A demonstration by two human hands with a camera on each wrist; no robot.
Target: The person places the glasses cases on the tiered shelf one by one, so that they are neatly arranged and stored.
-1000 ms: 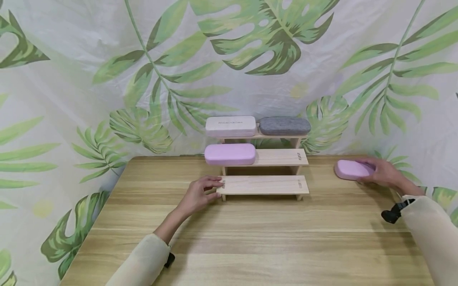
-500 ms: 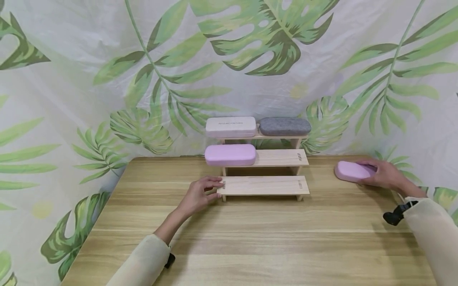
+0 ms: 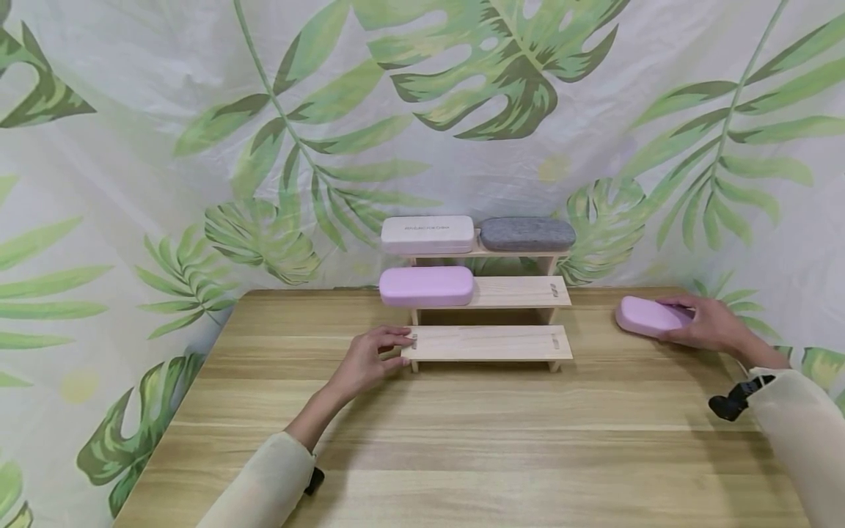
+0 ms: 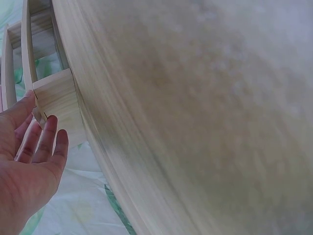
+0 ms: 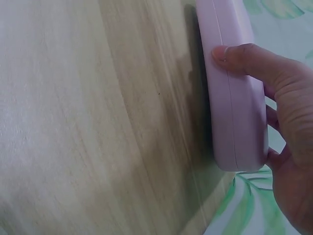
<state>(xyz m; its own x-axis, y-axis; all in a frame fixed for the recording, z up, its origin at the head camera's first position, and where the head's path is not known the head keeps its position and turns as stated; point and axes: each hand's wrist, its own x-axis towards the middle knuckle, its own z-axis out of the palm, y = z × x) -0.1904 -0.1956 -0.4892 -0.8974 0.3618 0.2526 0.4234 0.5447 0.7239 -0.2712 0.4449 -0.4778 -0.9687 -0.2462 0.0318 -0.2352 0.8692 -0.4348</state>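
Note:
In the head view my left hand (image 3: 366, 359) holds the left end of the lowest step of a three-tier wooden display stand (image 3: 485, 343), its thumb at the front edge. The left wrist view shows the fingers (image 4: 46, 142) around that step's end. At the right, my right hand (image 3: 709, 323) grips a pink glasses case (image 3: 650, 317) by its right end, the case lying on its base near the table's back edge. In the right wrist view the thumb presses the side of the pink case (image 5: 234, 112); the other fingers are mostly hidden behind it.
On the stand's top tier sit a white glasses case (image 3: 428, 235) with dark lettering and a grey fabric glasses case (image 3: 527, 233). A lilac glasses case (image 3: 425, 286) occupies the middle tier's left half. Behind the wooden table (image 3: 462, 447) hangs a leaf-patterned cloth (image 3: 317, 88).
Almost nothing differs. The right wrist has come slightly lower while that hand keeps its grip on the pink glasses case; the left hand stays on the stand.

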